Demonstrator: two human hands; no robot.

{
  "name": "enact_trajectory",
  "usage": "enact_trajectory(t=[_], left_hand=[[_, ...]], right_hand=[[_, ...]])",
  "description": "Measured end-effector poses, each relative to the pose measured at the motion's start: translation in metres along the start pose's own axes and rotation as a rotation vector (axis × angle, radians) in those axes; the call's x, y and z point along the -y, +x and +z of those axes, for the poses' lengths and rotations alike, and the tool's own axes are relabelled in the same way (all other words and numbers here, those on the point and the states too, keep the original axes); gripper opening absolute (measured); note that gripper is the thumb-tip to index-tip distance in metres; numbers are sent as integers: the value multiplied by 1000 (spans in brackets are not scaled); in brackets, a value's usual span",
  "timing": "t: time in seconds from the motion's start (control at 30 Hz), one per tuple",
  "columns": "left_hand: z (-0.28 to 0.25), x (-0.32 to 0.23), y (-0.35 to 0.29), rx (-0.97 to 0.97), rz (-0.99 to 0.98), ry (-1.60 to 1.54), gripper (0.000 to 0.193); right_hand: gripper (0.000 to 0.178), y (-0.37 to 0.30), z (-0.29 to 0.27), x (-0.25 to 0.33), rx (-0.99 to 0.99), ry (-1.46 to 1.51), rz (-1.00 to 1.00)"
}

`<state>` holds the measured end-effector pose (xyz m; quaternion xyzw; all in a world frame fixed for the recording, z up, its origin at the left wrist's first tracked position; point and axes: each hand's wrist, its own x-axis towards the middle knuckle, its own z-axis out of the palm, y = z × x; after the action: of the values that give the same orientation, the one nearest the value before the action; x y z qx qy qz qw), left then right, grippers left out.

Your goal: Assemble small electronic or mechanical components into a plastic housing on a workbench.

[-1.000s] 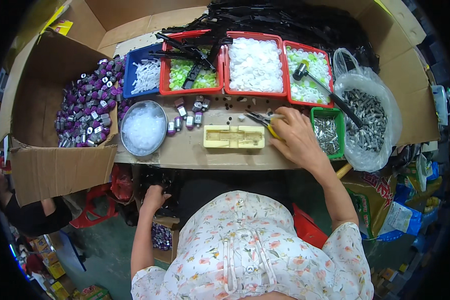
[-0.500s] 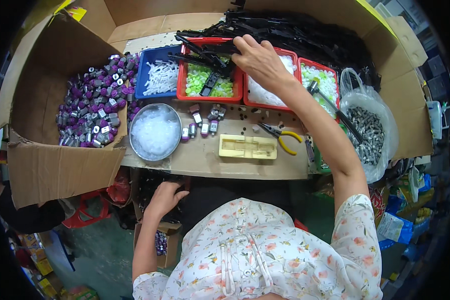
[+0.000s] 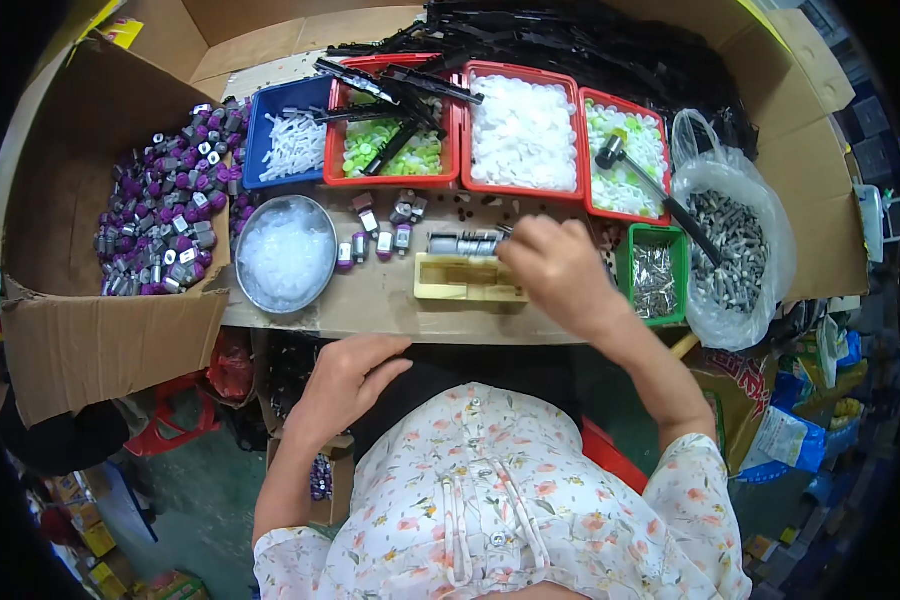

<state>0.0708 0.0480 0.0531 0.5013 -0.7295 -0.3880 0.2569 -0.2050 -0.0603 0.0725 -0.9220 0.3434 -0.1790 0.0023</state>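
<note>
My right hand (image 3: 560,275) is closed over the right end of a shiny grey-and-black strip-shaped part (image 3: 465,243), blurred by motion. The part is just above the far edge of a cream-yellow rectangular fixture block (image 3: 468,278); whether it touches the block I cannot tell. My left hand (image 3: 350,380) is at the table's front edge, fingers stretched and thumb apart, holding nothing. Several small purple-and-grey pieces (image 3: 384,245) stand left of the block. The yellow-handled pliers are hidden behind my right hand.
Around the table are a carton of purple-and-grey pieces (image 3: 175,215), a metal bowl (image 3: 332,262), a blue tray (image 3: 253,165), and red trays (image 3: 463,170) of small plastic parts. Black strips (image 3: 395,90) lie across one tray. A hammer (image 3: 660,190), green tray (image 3: 627,290) and plastic bag (image 3: 705,320) sit right.
My right hand has come back from the black strips over the red tray to the fixture block, bringing a strip-shaped part. My left hand has risen slightly to the table edge.
</note>
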Motion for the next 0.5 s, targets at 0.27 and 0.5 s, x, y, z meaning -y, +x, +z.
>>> enact_trajectory(t=[0.27, 0.5], left_hand=[[32, -8, 41, -386, 275, 377, 27], [48, 8, 55, -310, 331, 460, 30]], right_hand=[[20, -21, 16, 19, 129, 110, -2], [18, -15, 17, 15, 217, 165, -18]])
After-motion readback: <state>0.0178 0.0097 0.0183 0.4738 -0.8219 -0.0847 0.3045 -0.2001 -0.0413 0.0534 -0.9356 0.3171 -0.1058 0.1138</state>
